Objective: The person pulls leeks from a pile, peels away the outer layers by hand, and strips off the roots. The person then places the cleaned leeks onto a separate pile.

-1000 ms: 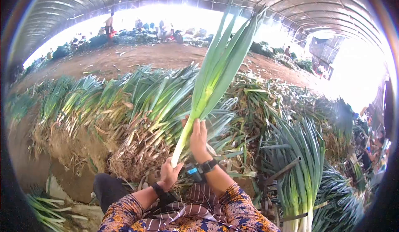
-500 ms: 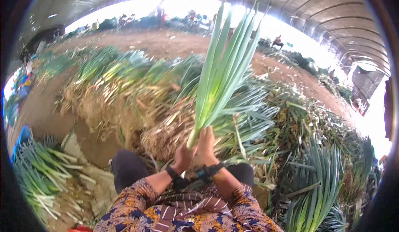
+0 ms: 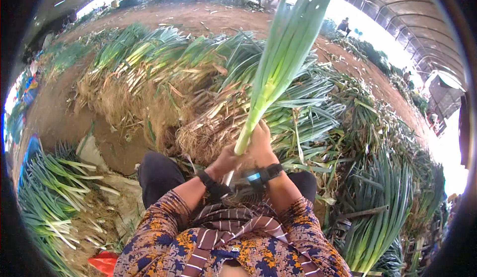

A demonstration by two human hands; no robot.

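A leek (image 3: 271, 85) standing tilted toward 1 o'clock in the left hand (image 3: 224, 160) and right hand (image 3: 260, 140), a leek row (image 3: 154, 73) lying beyond from 10 to 12 o'clock, a leaf heap (image 3: 370, 110) spreading at 2 to 3, a leek bundle (image 3: 380, 202) resting at 4, a leek pile (image 3: 49, 197) lying at 8.

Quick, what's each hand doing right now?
Left hand: closed around the leek's white lower stalk.
Right hand: against the same stalk, slightly higher; whether its fingers fully close can't be told.
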